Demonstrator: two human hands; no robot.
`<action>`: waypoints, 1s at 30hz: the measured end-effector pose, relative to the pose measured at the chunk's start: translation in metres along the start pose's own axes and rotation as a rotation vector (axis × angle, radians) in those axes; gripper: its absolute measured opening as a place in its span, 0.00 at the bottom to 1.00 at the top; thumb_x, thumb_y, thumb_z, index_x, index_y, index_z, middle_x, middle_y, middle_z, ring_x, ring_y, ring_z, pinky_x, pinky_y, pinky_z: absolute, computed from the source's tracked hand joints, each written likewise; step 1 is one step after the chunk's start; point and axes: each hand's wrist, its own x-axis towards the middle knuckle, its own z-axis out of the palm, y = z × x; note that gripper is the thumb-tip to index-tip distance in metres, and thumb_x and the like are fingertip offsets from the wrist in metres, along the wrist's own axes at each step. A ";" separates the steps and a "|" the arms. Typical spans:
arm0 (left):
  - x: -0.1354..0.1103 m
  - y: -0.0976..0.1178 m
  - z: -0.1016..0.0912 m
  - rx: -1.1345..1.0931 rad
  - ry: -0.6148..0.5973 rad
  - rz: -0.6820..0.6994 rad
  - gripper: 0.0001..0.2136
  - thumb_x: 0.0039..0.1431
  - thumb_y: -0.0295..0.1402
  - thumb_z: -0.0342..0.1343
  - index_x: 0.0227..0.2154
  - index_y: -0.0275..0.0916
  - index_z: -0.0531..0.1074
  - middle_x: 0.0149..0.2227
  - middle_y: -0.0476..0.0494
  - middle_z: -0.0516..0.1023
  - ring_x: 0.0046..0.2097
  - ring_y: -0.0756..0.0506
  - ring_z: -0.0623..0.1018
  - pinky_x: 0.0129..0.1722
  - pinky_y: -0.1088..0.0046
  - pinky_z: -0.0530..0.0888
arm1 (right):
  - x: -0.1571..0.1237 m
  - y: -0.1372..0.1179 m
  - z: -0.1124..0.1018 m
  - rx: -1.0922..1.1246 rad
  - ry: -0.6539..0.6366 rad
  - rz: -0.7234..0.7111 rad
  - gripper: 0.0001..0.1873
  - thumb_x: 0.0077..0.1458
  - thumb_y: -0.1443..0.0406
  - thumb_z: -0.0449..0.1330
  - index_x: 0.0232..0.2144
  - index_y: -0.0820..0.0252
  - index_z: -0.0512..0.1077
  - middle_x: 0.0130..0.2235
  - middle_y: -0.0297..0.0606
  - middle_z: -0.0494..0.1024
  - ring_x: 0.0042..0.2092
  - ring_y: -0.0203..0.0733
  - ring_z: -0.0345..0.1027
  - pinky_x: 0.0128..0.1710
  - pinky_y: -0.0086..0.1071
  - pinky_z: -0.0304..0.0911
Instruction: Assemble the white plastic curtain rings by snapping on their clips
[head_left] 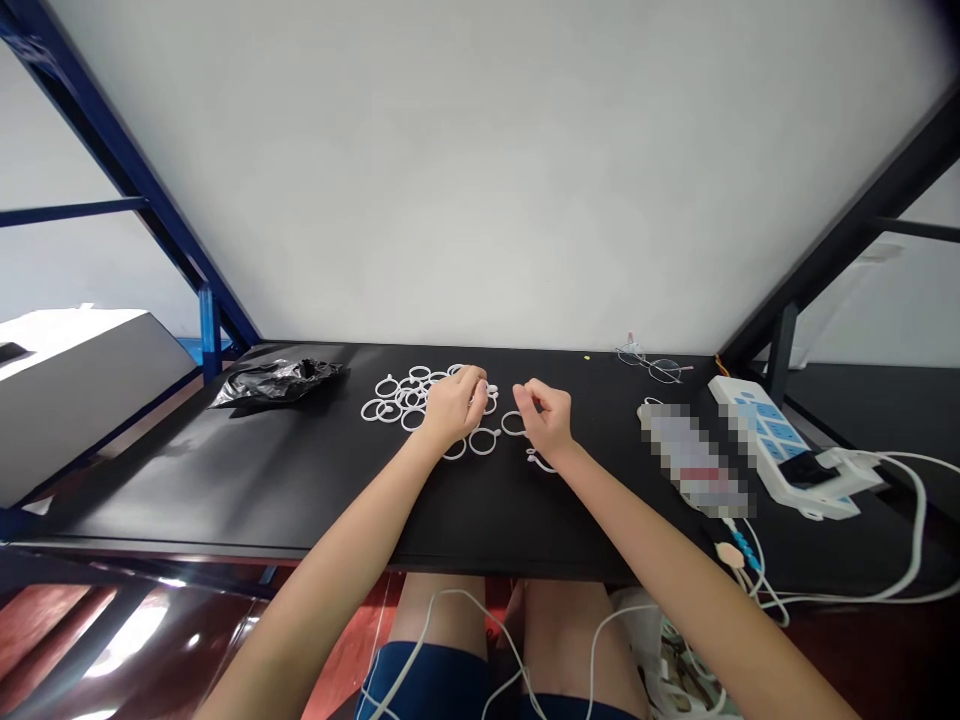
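Note:
Several white plastic rings [397, 398] lie in a loose pile on the black table [300, 480]. My left hand [454, 405] rests on the right side of the pile with its fingers curled over a ring. My right hand [547, 418] sits just to the right, fingers pinched together close to a single ring [513, 424]. Another ring [484, 441] lies between the two hands, and a small white piece [537, 459] peeks out under my right wrist. Whether either hand truly grips a ring is unclear.
A crumpled black plastic bag [277, 380] lies at the table's left. Wire-rimmed glasses [652, 365] sit at the back right, a white power strip [780, 445] with cables at the far right. A blue shelf frame [210, 330] stands at left. White cables hang over my knees.

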 end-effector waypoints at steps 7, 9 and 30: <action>-0.001 -0.006 0.011 0.135 -0.186 -0.114 0.16 0.62 0.47 0.49 0.33 0.38 0.69 0.28 0.44 0.74 0.34 0.45 0.75 0.28 0.74 0.66 | 0.012 0.028 -0.011 -0.134 -0.259 0.314 0.15 0.51 0.54 0.61 0.23 0.58 0.66 0.21 0.29 0.69 0.22 0.31 0.59 0.23 0.27 0.56; -0.002 -0.007 0.013 0.135 -0.206 -0.095 0.16 0.62 0.47 0.50 0.32 0.38 0.69 0.32 0.42 0.75 0.38 0.44 0.75 0.29 0.73 0.67 | 0.012 0.033 -0.014 -0.169 -0.398 0.352 0.13 0.47 0.55 0.64 0.25 0.58 0.70 0.27 0.32 0.75 0.24 0.32 0.63 0.25 0.27 0.59; -0.001 0.010 0.010 -0.048 -0.225 0.100 0.12 0.57 0.23 0.46 0.42 0.38 0.68 0.41 0.40 0.72 0.43 0.42 0.70 0.45 0.63 0.70 | 0.016 0.050 -0.015 -0.086 -0.587 0.494 0.02 0.39 0.69 0.62 0.21 0.61 0.72 0.22 0.30 0.74 0.21 0.31 0.63 0.22 0.25 0.57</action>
